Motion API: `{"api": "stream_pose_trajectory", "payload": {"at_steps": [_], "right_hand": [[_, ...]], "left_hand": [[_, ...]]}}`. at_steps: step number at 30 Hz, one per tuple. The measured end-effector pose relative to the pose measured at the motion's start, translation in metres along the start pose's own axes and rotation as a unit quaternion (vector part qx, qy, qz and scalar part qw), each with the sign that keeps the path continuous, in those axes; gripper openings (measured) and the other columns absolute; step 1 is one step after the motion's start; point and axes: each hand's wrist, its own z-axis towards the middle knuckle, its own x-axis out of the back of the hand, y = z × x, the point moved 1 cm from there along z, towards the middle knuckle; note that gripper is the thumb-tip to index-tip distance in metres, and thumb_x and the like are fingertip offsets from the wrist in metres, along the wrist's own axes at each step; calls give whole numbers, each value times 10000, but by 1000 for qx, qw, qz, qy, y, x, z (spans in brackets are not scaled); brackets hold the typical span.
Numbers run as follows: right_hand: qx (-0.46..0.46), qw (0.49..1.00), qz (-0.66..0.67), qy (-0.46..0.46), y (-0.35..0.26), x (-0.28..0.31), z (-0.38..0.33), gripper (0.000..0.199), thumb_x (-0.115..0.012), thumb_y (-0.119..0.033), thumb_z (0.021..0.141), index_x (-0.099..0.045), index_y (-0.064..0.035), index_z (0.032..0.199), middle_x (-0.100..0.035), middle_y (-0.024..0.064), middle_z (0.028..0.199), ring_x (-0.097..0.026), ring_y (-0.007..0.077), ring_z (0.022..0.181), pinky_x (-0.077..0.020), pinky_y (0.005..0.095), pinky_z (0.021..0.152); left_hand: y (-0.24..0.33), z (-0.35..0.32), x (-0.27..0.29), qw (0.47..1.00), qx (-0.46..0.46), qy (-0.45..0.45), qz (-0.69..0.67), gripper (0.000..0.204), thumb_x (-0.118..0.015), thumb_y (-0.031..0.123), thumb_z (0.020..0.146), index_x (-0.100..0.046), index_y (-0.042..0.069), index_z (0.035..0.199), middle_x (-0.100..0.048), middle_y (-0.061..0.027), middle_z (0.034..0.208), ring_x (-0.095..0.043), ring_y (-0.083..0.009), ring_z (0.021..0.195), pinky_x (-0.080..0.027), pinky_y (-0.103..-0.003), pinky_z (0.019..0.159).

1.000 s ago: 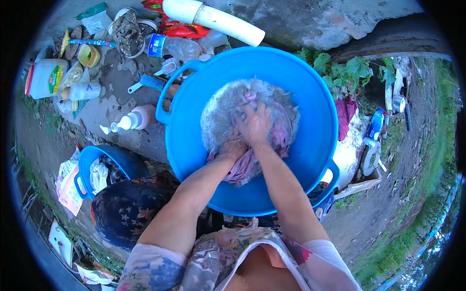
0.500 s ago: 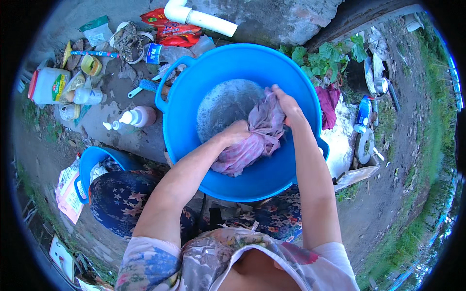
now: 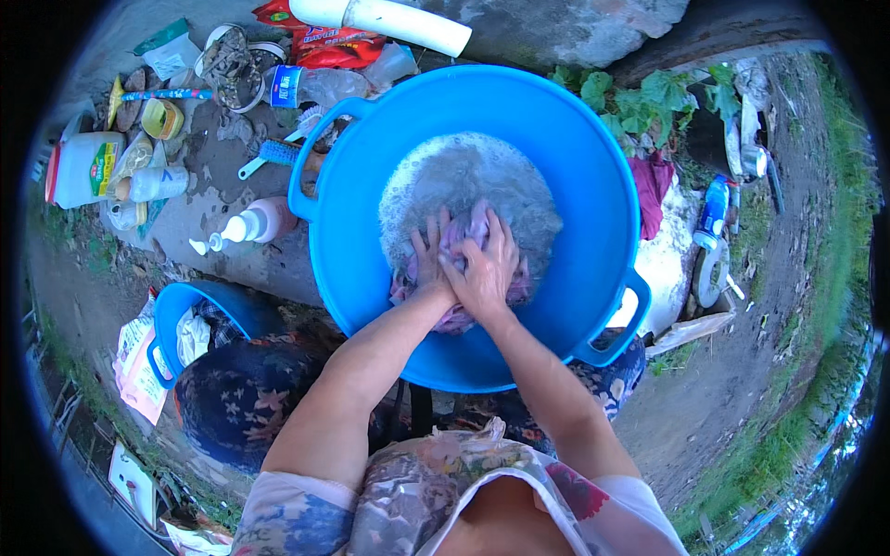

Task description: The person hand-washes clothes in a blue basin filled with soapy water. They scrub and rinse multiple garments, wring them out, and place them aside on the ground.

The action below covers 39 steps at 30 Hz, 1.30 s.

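Note:
Inside a large blue tub (image 3: 593,232) with soapy grey water (image 3: 501,176), a wet pinkish-purple cloth (image 3: 476,225) lies bunched and partly under the surface. On its left side my left hand (image 3: 432,258) presses down, fingers stretched and spread. My right hand (image 3: 487,269) lies on the cloth's right side with its fingers extended and its thumb toward the left hand. A fold of cloth bulges up between the two hands. The cloth's lower part is hidden by water and my wrists.
Left of the tub stand a pump bottle (image 3: 255,222), a blue brush (image 3: 278,153) and a white jug (image 3: 85,170). A smaller blue bucket (image 3: 171,310) sits by my knee. Right of the tub are a maroon cloth (image 3: 652,195) and a blue bottle (image 3: 712,211). A white pipe (image 3: 408,23) runs behind.
Both hands have lowered the cloth from above the water into it and moved closer together. Their grip has loosened into flat, spread fingers. The view has shifted slightly.

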Motion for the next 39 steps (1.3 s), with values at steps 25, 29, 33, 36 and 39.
{"api": "stream_pose_trajectory", "payload": {"at_steps": [25, 29, 33, 36, 39], "right_hand": [[-158, 987, 30, -10, 27, -24, 95, 302, -729, -340, 723, -644, -126, 918, -562, 149, 1022, -505, 369, 1046, -423, 510, 804], [-241, 931, 270, -46, 60, 10, 77, 298, -741, -295, 705, -658, -133, 942, -613, 145, 973, -528, 361, 1018, -448, 438, 840], [-18, 997, 73, -14, 8, 12, 7, 290, -760, -325, 668, -660, -156, 882, -588, 133, 1041, -500, 331, 1046, -392, 476, 878], [-47, 998, -19, -34, 3, -20, 28, 254, -755, -345, 676, -656, -186, 847, -532, 115, 1159, -445, 310, 1096, -322, 521, 880], [-114, 988, -80, -68, 18, -38, 93, 250, -750, -328, 686, -655, -181, 863, -539, 117, 1149, -440, 321, 1108, -329, 519, 882]], "left_hand": [[11, 18, -18, 1000, 17, -17, 16, 871, -520, 447, 844, -117, -11, 1466, -89, -253, 1508, -89, -455, 1376, -86, -632, 1064], [8, 11, 12, 993, 25, -100, -51, 849, -539, 462, 836, -168, 35, 1469, -109, -188, 1529, -77, -428, 1398, -95, -643, 1056], [-4, 11, -25, 994, -62, -82, -20, 786, -522, 524, 828, -236, 167, 1467, -144, -120, 1537, -77, -402, 1402, -124, -648, 1051], [6, 9, 18, 988, -54, -89, -116, 646, -431, 399, 893, -251, 147, 1460, -173, -128, 1521, -80, -409, 1397, -131, -651, 1043], [14, 14, -14, 998, 15, -21, 54, 603, -379, 252, 903, -241, 13, 1439, -190, -180, 1496, -130, -410, 1380, -140, -638, 1045]]}}
